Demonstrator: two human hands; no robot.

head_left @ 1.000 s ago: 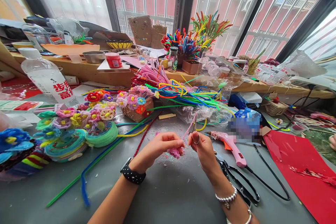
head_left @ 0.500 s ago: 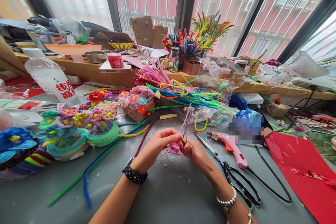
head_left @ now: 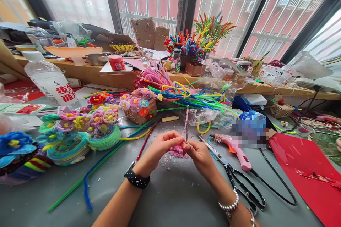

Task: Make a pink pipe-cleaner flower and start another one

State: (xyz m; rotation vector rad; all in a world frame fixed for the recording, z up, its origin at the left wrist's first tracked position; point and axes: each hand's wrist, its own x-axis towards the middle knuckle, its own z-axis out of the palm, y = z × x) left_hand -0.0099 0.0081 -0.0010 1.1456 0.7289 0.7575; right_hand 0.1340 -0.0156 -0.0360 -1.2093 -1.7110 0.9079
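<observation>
Above the middle of the smooth grey tabletop (head_left: 170, 202): both hands work close together, fingertips nearly meeting.
Left hand (head_left: 162, 149): thumb and forefinger pinched closed on the lower part of a thin, fuzzy pink craft stem (head_left: 185, 121); a black watch strap with white dots (head_left: 137, 179) circles the wrist.
Right hand (head_left: 201, 156): fingers curled in around a small pair of silvery metal scissors (head_left: 187, 136), blades pointing up.
Pink stem: rises nearly upright just beside the blades; whether they touch it, I cannot tell at this size.
Beneath the fingers: a fluffy pink piece (head_left: 176, 151) lies among scattered coloured specks.
Right side: large steel scissors with black looped handles (head_left: 226, 164) lie near a pink plastic glue gun (head_left: 242, 158).
Left side: a round, ribbed turquoise pot (head_left: 104, 142) holds fuzzy flowers (head_left: 103, 117).
</observation>
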